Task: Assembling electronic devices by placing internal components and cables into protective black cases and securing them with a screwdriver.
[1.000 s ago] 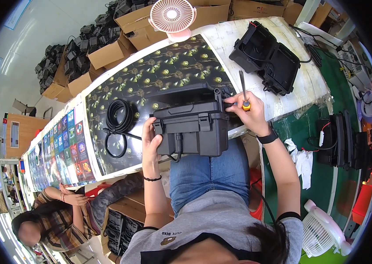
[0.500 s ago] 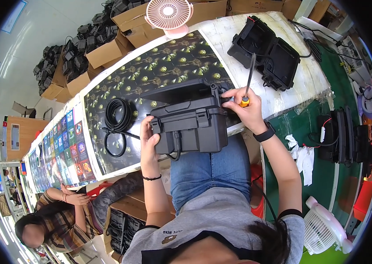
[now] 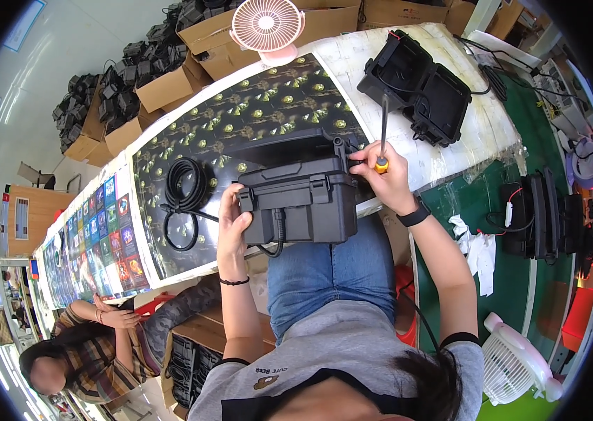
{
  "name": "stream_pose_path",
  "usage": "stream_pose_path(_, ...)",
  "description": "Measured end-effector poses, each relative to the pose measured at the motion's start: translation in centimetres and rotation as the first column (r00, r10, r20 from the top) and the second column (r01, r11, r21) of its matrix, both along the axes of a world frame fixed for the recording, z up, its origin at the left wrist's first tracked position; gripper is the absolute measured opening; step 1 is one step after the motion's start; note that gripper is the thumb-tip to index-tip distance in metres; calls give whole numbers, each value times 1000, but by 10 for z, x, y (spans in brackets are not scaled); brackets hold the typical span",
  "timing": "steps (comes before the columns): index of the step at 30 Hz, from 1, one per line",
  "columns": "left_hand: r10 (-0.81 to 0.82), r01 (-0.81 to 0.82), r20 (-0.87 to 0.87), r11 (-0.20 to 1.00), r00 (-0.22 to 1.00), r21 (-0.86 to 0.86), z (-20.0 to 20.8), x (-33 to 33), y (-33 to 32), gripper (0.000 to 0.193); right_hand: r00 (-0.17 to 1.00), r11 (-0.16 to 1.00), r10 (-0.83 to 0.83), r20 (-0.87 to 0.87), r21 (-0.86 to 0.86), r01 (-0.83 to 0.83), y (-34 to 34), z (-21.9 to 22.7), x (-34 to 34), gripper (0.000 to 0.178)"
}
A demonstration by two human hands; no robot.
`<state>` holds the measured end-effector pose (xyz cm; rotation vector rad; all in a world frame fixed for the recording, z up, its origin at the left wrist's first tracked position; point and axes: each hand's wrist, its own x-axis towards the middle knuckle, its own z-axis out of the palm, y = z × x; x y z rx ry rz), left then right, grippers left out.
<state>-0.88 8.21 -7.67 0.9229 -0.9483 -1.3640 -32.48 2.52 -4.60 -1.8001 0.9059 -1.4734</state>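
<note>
A black plastic case (image 3: 303,210) with latches along its front rests at the table's near edge, its lid tilted up at the back. My left hand (image 3: 232,221) grips the case's left end, thumb at the front. At the right end, the fingertips of my right hand (image 3: 388,175) pinch near the corner by the lid's hinge; what they touch there is too small to tell. That same hand keeps a screwdriver (image 3: 383,133) with a yellow handle in its palm, the shaft pointing up and away. A short black cable (image 3: 280,231) hangs at the case's front.
Left of the case lies a coiled black cable (image 3: 185,184). An opened black case (image 3: 419,88) sits at the table's far right. A pink fan (image 3: 267,28) stands at the back edge. White gloves (image 3: 477,256) lie right, and a seated person (image 3: 93,344) is at lower left.
The screwdriver's shaft has swung left and stands more upright. Both hands and the case appear slightly farther left, as the whole view has shifted a little.
</note>
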Motion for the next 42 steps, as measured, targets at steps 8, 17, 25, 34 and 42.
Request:
stream_pose_path(8, 48, -47, 39, 998, 998, -42, 5, -10, 6, 66, 996, 988, -86, 12, 130, 83, -2, -1, 3, 29)
stream_pose_path(17, 382, -354, 165, 919, 910, -176, 20, -5, 18, 50, 865, 891, -442, -235, -8, 453, -28, 20, -40, 29)
stream_pose_path(25, 743, -704, 232, 669, 628, -238, 17, 115, 14, 43, 718, 869, -477, -507, -147, 473, -38, 12, -71, 19)
stream_pose_path(34, 818, -721, 572, 427, 52, -545, 20, 219, 18, 38, 683, 842, -539, -493, -327, 429, -41, 15, -66, 12)
stream_pose_path(42, 742, -286, 628, 670, 232, -685, 49, 32, -7, 21, 770, 917, -398, -500, -239, 319, -15, 28, -54, 21)
